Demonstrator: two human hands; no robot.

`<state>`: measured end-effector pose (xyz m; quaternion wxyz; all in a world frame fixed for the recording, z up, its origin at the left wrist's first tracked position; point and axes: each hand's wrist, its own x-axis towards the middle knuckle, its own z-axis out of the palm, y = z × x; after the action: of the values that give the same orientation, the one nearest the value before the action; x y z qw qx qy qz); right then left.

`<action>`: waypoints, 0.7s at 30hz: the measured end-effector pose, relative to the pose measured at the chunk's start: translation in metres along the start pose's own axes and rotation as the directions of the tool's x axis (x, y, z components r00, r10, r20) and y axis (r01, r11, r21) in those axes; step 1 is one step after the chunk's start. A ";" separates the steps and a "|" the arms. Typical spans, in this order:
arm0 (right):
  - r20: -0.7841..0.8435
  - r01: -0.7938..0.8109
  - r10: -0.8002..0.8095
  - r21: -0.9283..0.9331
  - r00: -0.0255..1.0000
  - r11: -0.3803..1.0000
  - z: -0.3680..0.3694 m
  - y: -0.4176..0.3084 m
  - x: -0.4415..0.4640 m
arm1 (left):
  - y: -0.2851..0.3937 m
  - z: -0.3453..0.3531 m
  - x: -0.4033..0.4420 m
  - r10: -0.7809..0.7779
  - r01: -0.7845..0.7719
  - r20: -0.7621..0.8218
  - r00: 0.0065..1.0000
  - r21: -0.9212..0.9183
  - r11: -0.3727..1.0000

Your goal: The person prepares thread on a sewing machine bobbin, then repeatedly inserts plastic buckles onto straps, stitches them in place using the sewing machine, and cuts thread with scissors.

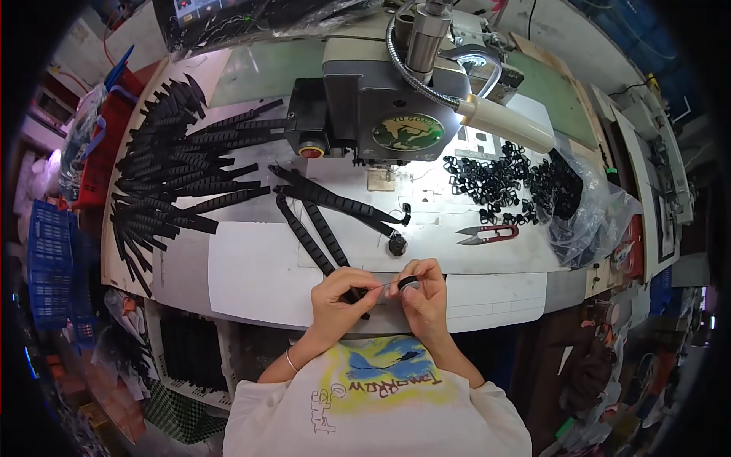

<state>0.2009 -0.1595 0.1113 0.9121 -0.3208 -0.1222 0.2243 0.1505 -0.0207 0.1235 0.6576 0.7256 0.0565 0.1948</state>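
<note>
My right hand (426,299) holds a small round black bobbin (410,282) between thumb and fingers. The fingertips of my left hand (343,298) are pinched on a thin dark thread (387,284) that runs across to the bobbin. Both hands are above the front edge of the table, close together. Under my left hand lie the ends of black webbing straps (308,234). A small black round part (397,244) rests on the table just beyond my hands.
A sewing machine (400,114) stands at the back centre. Many black straps (171,164) are spread at the left. Black buckles (495,179), red-handled snips (489,234) and a clear plastic bag (598,221) lie at the right.
</note>
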 end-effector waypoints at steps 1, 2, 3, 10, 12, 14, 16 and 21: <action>-0.043 0.007 -0.011 -0.073 0.999 0.997 0.001 -0.001 -0.001 | -0.001 0.000 -0.001 0.014 -0.014 -0.004 1.000 0.006 1.000; -0.085 0.012 -0.024 -0.145 0.996 0.989 0.004 -0.003 -0.003 | -0.001 0.000 -0.002 0.011 -0.011 -0.007 1.000 0.011 1.000; -0.125 0.014 -0.042 -0.217 0.991 0.976 0.005 -0.005 -0.004 | 0.000 0.000 -0.002 0.008 -0.008 -0.010 1.000 0.017 1.000; -0.077 0.016 -0.037 -0.260 0.996 0.966 -0.004 -0.003 -0.007 | 0.001 0.002 -0.005 0.033 -0.033 0.013 0.999 0.031 0.999; -0.059 0.019 -0.026 -0.125 0.998 0.992 0.000 -0.001 -0.008 | 0.000 0.001 -0.006 0.047 -0.048 0.004 0.999 0.039 0.998; -0.117 -0.005 -0.014 -0.163 0.993 0.987 0.004 -0.002 -0.010 | 0.001 0.000 -0.006 0.078 -0.078 0.014 0.997 0.069 0.995; -0.051 0.023 -0.047 -0.386 0.998 0.922 0.000 -0.001 -0.009 | 0.002 -0.002 -0.006 0.122 -0.127 0.046 0.991 0.118 0.985; 0.008 0.038 -0.038 -0.399 0.999 0.916 -0.005 0.004 -0.012 | 0.002 -0.002 -0.008 0.138 -0.139 0.018 0.990 0.131 0.982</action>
<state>0.1914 -0.1651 0.1035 0.8318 -0.4974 -0.1718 0.1769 0.1420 -0.0219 0.1236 0.5932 0.7705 0.0161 0.2328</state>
